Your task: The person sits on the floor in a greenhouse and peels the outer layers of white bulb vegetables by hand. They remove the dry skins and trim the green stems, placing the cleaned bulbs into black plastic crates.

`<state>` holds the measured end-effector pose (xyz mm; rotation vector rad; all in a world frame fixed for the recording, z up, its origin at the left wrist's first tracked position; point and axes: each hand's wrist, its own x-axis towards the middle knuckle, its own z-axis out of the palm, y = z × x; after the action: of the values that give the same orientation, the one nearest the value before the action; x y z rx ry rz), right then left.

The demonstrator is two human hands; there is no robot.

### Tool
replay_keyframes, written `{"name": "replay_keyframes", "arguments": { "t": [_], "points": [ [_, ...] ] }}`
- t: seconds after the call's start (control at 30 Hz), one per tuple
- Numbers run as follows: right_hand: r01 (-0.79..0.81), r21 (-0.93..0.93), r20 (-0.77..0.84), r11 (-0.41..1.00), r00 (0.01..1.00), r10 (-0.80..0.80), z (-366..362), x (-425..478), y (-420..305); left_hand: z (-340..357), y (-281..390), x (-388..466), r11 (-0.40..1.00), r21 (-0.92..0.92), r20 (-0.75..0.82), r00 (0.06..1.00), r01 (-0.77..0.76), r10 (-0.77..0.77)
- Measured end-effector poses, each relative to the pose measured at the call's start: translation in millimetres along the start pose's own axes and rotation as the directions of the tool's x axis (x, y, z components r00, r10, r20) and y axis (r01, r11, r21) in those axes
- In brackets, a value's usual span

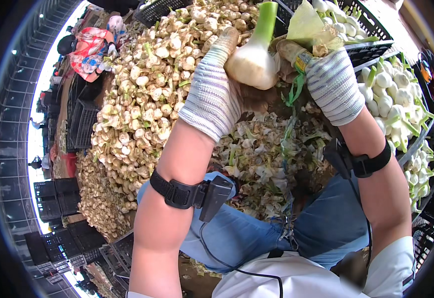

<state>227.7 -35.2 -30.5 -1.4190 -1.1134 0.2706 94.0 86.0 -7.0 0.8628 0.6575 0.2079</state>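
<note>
My left hand (213, 89), in a striped knit glove, grips a large white garlic bulb (252, 67) with a thick, cut green stem pointing up. Close beside the bulb is my right hand (332, 85), also gloved. It is closed around a pale, papery garlic husk (306, 24) and a small piece wrapped in yellow and blue (302, 61), whose kind I cannot tell. Green string (296, 89) hangs from that piece down toward my lap. Below my hands lies a heap of peeled garlic skins (261, 149) between my knees.
A tall pile of untrimmed garlic bulbs (146, 104) rises on the left. Black plastic crates with cleaned white garlic (392, 89) stand on the right. Farther left, a person (90, 52) bends near the pile, by stacked black crates (84, 123). Cabled devices are strapped to my forearms.
</note>
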Motion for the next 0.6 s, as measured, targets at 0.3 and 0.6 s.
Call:
{"name": "replay_keyframes", "arguments": {
  "t": [0.3, 0.6],
  "points": [
    [-0.29, 0.317, -0.014, 0.903, 0.95, 0.311, 6.6, 1.3, -7.4, -7.6, -3.6, -3.0, 0.972, 0.194, 0.021, 0.991, -0.133, 0.132],
    [-0.082, 0.139, -0.049, 0.987, 0.995, 0.089, 5.8, 1.1, 7.4, -4.2, -5.9, -0.5, 0.968, 0.15, -0.142, 0.964, -0.204, 0.225]
  ]
}}
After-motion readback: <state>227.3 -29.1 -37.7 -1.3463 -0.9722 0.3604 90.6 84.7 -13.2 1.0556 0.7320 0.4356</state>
